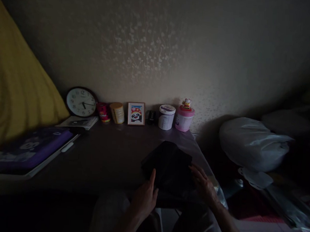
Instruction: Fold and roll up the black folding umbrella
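Observation:
A black folded cloth (168, 161) lies on the near right part of the dark table, its folds hard to make out in the dim light. At its near left edge is my left hand (144, 198), index finger stretched out and thumb apart from it, touching or very near the cloth. My right hand (203, 183) has its fingertips at the cloth's right edge and seems to grip it there; the thumb is hidden.
Along the wall stand a round clock (81, 102), a pink-red can (103, 112), a yellow-lidded jar (117, 114), a framed panda picture (136, 114) and two tubs (166, 118). A purple laptop-like case (36, 148) lies left. White plastic bags (252, 143) sit right of the table (103, 155).

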The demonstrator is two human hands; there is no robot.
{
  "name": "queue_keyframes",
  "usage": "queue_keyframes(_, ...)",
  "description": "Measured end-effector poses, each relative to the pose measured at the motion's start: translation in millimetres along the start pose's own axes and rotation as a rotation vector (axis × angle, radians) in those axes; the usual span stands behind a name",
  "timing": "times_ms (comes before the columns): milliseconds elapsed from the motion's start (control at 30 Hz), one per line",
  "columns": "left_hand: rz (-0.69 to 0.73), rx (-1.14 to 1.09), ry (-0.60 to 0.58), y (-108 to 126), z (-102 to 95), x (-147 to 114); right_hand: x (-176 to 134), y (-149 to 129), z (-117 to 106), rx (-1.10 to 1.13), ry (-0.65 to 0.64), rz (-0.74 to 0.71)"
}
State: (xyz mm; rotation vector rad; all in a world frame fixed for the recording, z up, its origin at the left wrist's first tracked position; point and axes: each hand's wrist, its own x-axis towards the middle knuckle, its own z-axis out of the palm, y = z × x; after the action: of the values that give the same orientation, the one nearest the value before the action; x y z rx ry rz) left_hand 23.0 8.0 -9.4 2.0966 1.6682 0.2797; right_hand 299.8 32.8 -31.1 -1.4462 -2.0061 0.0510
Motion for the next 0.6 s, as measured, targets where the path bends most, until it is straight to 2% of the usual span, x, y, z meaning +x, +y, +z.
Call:
queue_keyframes(333,-0.02,-0.109,-0.011,-4.6,2.5,4.9,11.5,-27.8,-1.3,0.186,0.045,-0.081)
queue_keyframes(600,-0.023,-0.172,-0.031,-6.0,-3.8,4.9,60.0,-51.3,5.7,0.247,0.107,-0.167)
